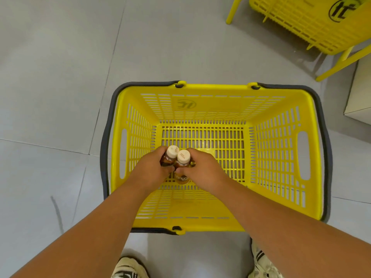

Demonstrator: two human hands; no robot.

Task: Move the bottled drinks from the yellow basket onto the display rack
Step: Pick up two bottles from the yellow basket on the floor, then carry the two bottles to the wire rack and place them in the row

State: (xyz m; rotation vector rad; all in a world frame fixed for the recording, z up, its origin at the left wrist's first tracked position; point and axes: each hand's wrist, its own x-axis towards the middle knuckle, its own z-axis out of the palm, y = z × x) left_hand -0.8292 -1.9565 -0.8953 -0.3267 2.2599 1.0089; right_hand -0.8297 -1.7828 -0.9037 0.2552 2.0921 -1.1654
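Note:
A yellow basket (281,149) with grey handles stands on the floor below me. Inside it, near its front left, two brown bottled drinks with cream caps stand upright side by side. My left hand (152,169) is closed around the left bottle (172,152). My right hand (202,169) is closed around the right bottle (183,157). The bottles touch each other, and my fingers hide most of their bodies. I see no other bottles in the basket. The display rack is out of view.
A second yellow basket (313,23) rests on a yellow stand (337,67) at the top right. A pale box or cabinet edge (359,97) sits at the right. My two shoes (128,267) are just in front of the basket on grey floor tiles.

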